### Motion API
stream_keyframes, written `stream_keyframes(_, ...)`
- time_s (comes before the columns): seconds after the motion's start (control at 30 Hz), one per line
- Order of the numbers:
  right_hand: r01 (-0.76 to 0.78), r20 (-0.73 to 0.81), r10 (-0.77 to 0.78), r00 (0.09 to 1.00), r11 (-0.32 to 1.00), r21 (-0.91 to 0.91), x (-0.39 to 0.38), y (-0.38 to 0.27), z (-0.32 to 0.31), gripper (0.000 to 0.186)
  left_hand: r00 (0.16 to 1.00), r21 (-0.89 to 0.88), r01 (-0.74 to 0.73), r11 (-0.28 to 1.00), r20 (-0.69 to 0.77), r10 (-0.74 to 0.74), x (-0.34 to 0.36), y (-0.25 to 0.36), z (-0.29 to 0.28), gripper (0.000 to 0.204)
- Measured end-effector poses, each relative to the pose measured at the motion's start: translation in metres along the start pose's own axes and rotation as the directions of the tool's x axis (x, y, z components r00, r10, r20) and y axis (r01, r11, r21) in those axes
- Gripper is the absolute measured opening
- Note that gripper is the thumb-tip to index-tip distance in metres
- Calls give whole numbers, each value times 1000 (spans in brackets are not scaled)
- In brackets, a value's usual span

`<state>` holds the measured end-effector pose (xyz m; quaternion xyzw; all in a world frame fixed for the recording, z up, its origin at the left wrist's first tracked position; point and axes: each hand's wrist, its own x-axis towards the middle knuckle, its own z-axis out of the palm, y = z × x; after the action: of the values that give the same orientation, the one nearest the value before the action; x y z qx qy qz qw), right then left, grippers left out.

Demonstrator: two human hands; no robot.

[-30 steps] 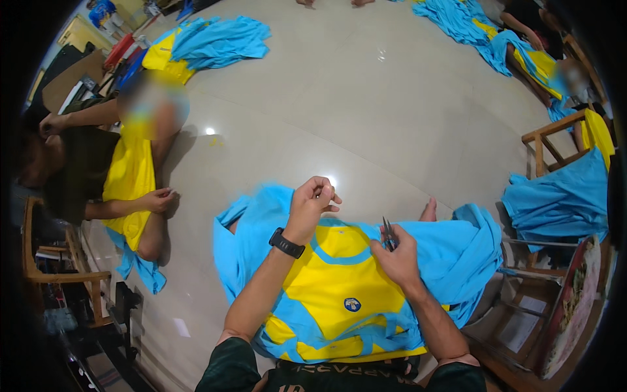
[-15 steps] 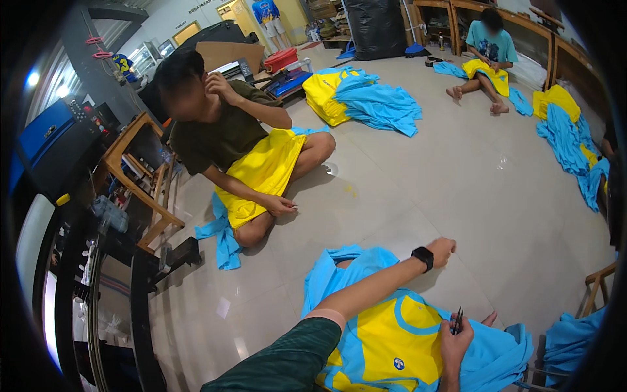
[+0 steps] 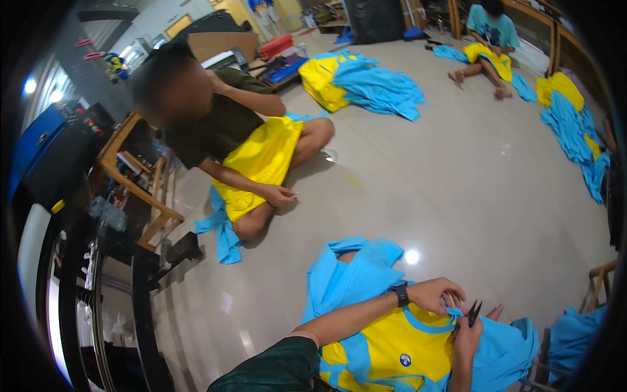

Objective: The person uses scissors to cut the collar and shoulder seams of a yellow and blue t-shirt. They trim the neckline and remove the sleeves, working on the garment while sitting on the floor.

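Across my lap lies a yellow and light-blue shirt with a blue collar and a small round badge. My left hand, with a black watch on its wrist, has its fingers bent down at the collar, pinching the blue fabric near the shoulder. Close beside it, my right hand grips a small pair of dark thread snips, whose pointed blades stand up apart from each other. The right hand also rests against the collar's edge.
On the floor at left sits a person with yellow cloth on the lap; another person sits far right. Garment piles lie at the far middle and right. A black metal frame stands at left, blue cloth at right.
My left hand has come back from over the floor to the shirt's collar and taken hold of the fabric. The snips in my right hand have moved slightly right, next to it.
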<state>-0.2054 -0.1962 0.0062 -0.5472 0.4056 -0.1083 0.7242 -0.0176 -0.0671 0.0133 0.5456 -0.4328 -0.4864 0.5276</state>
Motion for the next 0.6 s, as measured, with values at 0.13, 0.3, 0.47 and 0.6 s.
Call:
stream_keyframes(0.13,176,65,-164,984,938,-299,-9,-11,5,19,998,28,39,999,-47,-38,-4,-19,4,48)
stream_keyframes(0.3,51,51,-41,998,974,-220,-11,-20,8,18,999,168,-17,986,-31,23,-12,-16,-1,36)
stream_keyframes(0.47,-288,212,260,942,951,111,-11,-38,-7,14,998,-6,8,1000,-69,-8,-7,-6,-4,28)
stream_keyframes(0.6,-353,260,291,921,906,234,-12,-44,-7,24,997,-169,11,986,-67,-22,-6,-10,-3,28)
